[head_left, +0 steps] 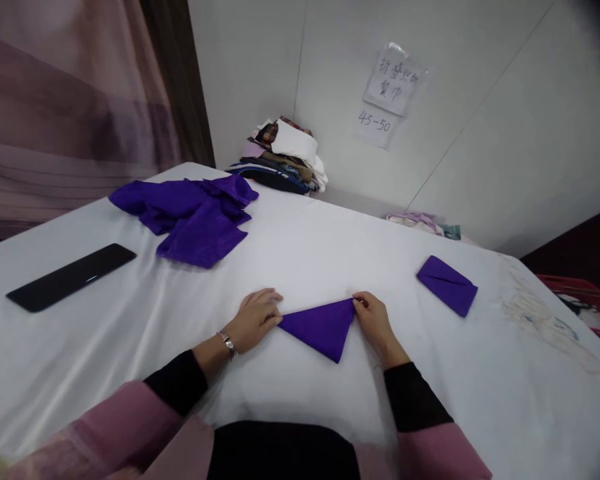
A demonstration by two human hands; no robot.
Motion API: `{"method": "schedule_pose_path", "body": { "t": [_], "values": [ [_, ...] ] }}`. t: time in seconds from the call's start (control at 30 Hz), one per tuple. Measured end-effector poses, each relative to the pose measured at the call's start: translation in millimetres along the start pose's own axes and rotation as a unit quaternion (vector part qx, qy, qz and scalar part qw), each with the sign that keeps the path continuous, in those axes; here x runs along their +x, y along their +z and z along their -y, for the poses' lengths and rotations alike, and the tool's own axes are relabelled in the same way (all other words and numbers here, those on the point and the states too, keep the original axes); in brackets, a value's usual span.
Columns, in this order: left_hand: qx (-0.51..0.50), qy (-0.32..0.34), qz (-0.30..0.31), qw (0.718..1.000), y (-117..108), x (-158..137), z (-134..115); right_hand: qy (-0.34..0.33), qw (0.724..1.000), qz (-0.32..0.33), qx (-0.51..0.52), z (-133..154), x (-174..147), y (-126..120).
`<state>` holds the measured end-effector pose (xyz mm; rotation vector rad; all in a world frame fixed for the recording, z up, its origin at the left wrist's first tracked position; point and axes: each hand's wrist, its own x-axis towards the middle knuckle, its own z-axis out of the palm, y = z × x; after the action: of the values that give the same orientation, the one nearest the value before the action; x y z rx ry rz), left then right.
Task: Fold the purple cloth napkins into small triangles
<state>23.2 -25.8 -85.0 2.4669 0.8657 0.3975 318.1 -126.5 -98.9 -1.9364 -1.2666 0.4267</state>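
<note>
A purple cloth napkin, folded into a triangle, lies on the white-covered table in front of me. My left hand pinches its pointed left corner between thumb and fingers. At the upper right corner, my right hand holds the cloth the same way. The triangle's third corner points down toward me. Off to the right lies another purple napkin, folded into a flat rectangular packet with a slanted fold across it. A loose heap of purple cloths sits at the back left.
A long black flat panel lies on the left side of the table. Behind the table's far edge stands a stack of folded clothes, with more fabric farther right. Handwritten paper signs hang on the wall. A red basket is at far right.
</note>
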Motion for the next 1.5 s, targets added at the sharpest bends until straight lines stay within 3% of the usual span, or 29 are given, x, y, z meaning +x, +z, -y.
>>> {"method": "schedule_pose_path", "body": {
  "t": [0.2, 0.4, 0.6, 0.8, 0.93, 1.13, 1.27, 1.5],
  "values": [
    [0.020, -0.004, 0.016, 1.000, 3.2, -1.2, 1.0, -0.006, 1.000, -0.005, -0.015, 3.5, -0.1, 1.1],
    [0.052, -0.023, -0.032, 0.998, 12.0, 1.2, -5.1, 0.005, 0.999, -0.006, -0.039, 5.6, -0.4, 3.3],
    [0.100, 0.006, -0.072, 0.992, 11.9, 2.4, -11.4, -0.017, 0.991, -0.012, -0.129, 16.1, -2.7, 2.0],
    [0.124, 0.003, -0.091, 0.988, 12.1, 4.6, -9.8, -0.007, 0.990, -0.004, -0.144, 19.0, -2.3, 1.7],
    [0.114, 0.056, -0.056, 0.990, 14.6, 16.1, -26.8, -0.008, 0.989, 0.002, -0.146, 18.4, -1.3, 0.9],
    [0.103, 0.216, 0.079, 0.968, 37.1, 30.1, -53.9, -0.006, 0.988, -0.003, -0.156, 20.3, -1.9, 0.8],
    [0.109, 0.226, 0.103, 0.963, 48.6, 29.3, -51.0, -0.010, 0.985, -0.028, -0.172, 21.2, -3.7, 2.7],
    [0.115, 0.220, 0.111, 0.962, 45.3, 28.7, -52.4, -0.011, 0.980, -0.066, -0.188, 12.5, 0.7, 4.1]
  ]
}}
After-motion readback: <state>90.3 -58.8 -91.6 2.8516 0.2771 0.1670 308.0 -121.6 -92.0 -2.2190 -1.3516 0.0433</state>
